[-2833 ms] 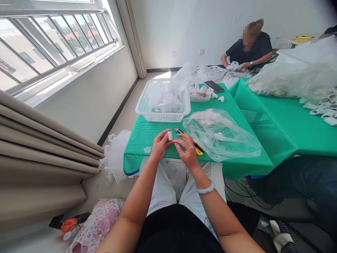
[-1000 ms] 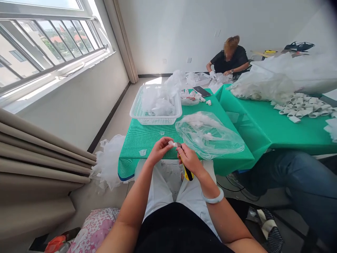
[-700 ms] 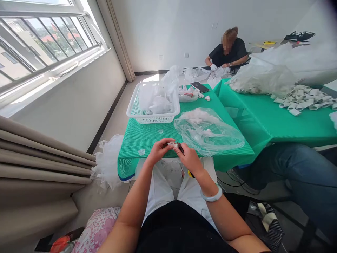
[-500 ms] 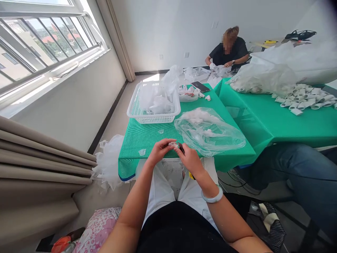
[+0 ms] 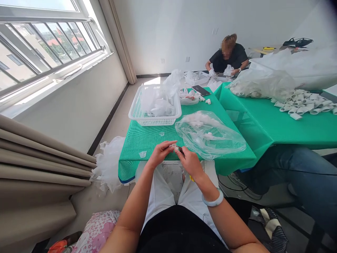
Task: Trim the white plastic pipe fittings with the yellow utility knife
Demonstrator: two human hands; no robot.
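My left hand (image 5: 160, 154) pinches a small white piece (image 5: 173, 146) just over the front edge of the green-covered table (image 5: 131, 143). Fingers of my right hand (image 5: 190, 161) meet it from the other side, closed round a dark slim tool (image 5: 181, 150) whose tip is at the piece. The tool is mostly hidden by the fingers. To the right of my hands spreads a clear plastic bag (image 5: 223, 142) with white pieces in it. Two small translucent scraps lie on the cloth, one (image 5: 143, 154) left of my left hand, the other (image 5: 161, 134) beyond it.
A white basket (image 5: 158, 122) of plastic bags stands at the back left. Behind the clear bag lie a dark tablet (image 5: 201, 90) and white fittings. More white tubes (image 5: 300, 105) are heaped on the right table. A person (image 5: 229, 54) works at the back; someone's leg is at right.
The view has tilted slightly. My hands stay together at the white piece, with small finger shifts. The person at the back has lifted a clear bag in one hand.
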